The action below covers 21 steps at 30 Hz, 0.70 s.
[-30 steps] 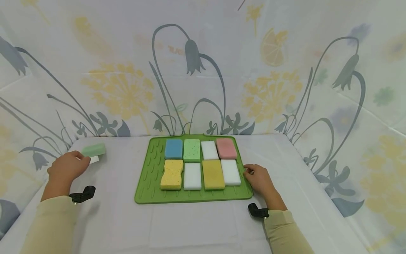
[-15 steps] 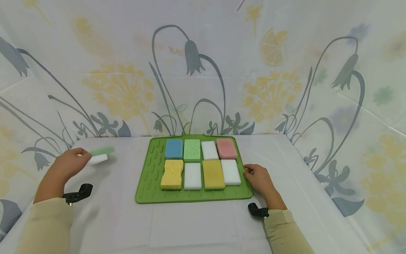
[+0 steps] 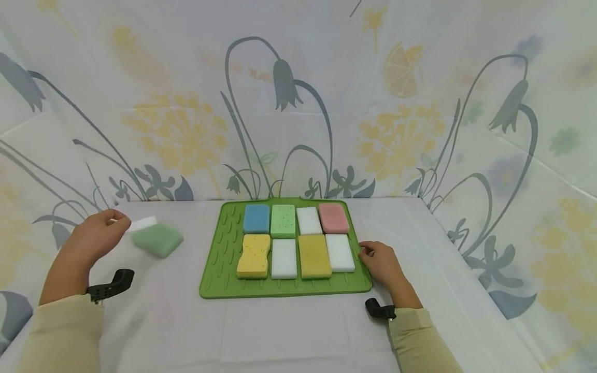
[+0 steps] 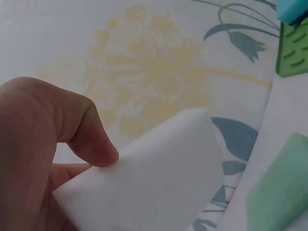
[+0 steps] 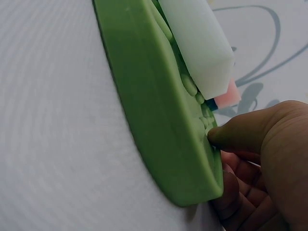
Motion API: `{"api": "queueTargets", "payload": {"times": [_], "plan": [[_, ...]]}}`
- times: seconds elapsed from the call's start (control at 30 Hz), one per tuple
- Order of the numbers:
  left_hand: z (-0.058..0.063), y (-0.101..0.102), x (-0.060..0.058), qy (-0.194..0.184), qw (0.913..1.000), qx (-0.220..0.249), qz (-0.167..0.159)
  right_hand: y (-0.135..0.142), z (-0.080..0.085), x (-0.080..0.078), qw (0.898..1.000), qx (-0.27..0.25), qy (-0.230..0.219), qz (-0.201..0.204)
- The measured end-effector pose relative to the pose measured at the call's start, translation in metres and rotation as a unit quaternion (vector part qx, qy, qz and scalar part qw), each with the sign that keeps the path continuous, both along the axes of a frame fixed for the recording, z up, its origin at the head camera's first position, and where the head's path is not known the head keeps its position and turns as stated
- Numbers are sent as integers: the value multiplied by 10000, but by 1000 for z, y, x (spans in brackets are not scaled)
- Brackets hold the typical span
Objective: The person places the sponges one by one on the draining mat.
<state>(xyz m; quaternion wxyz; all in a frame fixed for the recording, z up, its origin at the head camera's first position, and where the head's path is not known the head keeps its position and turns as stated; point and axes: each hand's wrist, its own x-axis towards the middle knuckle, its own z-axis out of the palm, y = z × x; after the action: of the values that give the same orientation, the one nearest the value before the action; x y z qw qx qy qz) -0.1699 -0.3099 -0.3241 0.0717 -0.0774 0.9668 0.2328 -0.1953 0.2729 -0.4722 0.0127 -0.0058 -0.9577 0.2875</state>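
Observation:
My left hand (image 3: pixel 95 233) pinches a white melamine sponge (image 4: pixel 154 178) by one end, thumb on its face. In the head view that white sponge (image 3: pixel 142 224) shows as a thin slab beyond the fingertips. A pale green sponge (image 3: pixel 157 240) is just to its right and nearer to me, slightly tilted; the left wrist view shows this green sponge (image 4: pixel 281 187) apart from the fingers. At the right edge of a green ribbed mat (image 3: pixel 212 280), my right hand (image 3: pixel 380 264) pinches the raised rim, thumb over the top and fingers on the outer side.
Two rows of sponges lie on the mat: blue (image 3: pixel 256 219), speckled green (image 3: pixel 282 221), pink (image 3: pixel 333 218), wavy yellow (image 3: pixel 254 256), plain yellow (image 3: pixel 314 256) and several white blocks (image 3: pixel 284 259). Floral cloth (image 3: pixel 298 129) hangs behind the white-covered table (image 3: pixel 280 331).
My left hand has drawn slightly back left, still gripping the white sponge. The green sponge has shifted right and toward me, from behind the white one to its near side. My right hand stays put.

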Motion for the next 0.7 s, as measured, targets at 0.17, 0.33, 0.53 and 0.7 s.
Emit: {"api": "queueTargets", "payload": {"times": [0.17,0.33,0.53,0.7], "plan": [[-1,7,0,84,9997,208,37,0,-1,-1,10000,-39,30,27],[-9,14,-3,286,9989,357,-141,1,-2,-1,10000,-7,70,42],[-16,28,-11,366,9980,393,-333,1,-2,-2,10000,-34,59,14],[-23,43,-19,370,9978,347,-427,1,-2,-1,10000,-51,22,-13]]}}
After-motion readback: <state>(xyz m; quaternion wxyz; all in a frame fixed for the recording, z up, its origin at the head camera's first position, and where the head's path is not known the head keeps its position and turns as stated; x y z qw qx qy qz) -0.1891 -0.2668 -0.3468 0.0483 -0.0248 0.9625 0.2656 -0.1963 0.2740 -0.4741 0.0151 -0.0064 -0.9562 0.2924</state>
